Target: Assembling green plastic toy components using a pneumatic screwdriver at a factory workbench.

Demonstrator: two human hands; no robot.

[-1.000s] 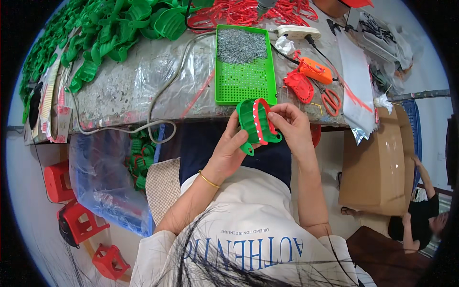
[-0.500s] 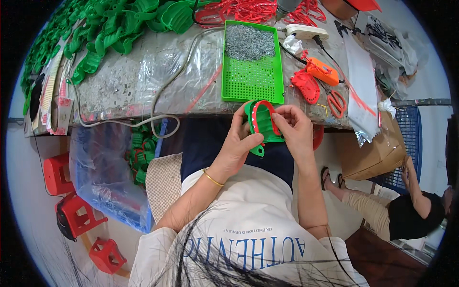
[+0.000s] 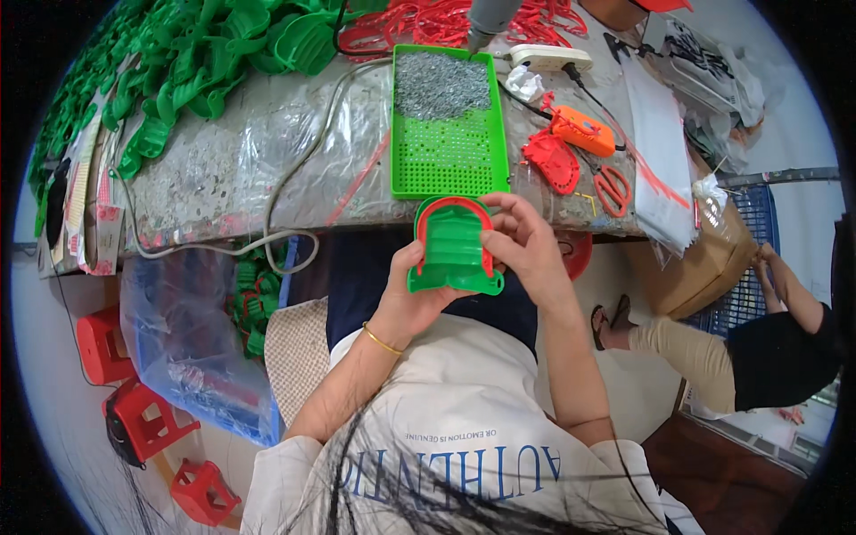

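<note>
A green plastic shell [image 3: 455, 236] with a ridged inside sits between my hands at the table's front edge. Along its arched rim runs a red U-shaped strip [image 3: 453, 204]. My left hand [image 3: 408, 281] is closed on the shell's left side and underside. My right hand [image 3: 522, 239] pinches the right side, its thumb by the end of the red strip. Just beyond the shell, a green perforated tray [image 3: 450, 169] holds a heap of small metal screws [image 3: 441, 85]. The tip of a grey hanging tool [image 3: 490, 18] reaches over the heap.
Green shells [image 3: 192, 67] pile up at back left, red strips [image 3: 428, 27] at the back. Right of the tray lie an orange tool [image 3: 581, 132], a red part [image 3: 553, 162], scissors [image 3: 613, 189] and a power strip [image 3: 551, 58]. A person [image 3: 767, 357] handles a cardboard box [image 3: 695, 267].
The shell has turned so its ridged inside and the whole red arch face up. My hands have shifted with it. The grey tool shows lower, over the screws.
</note>
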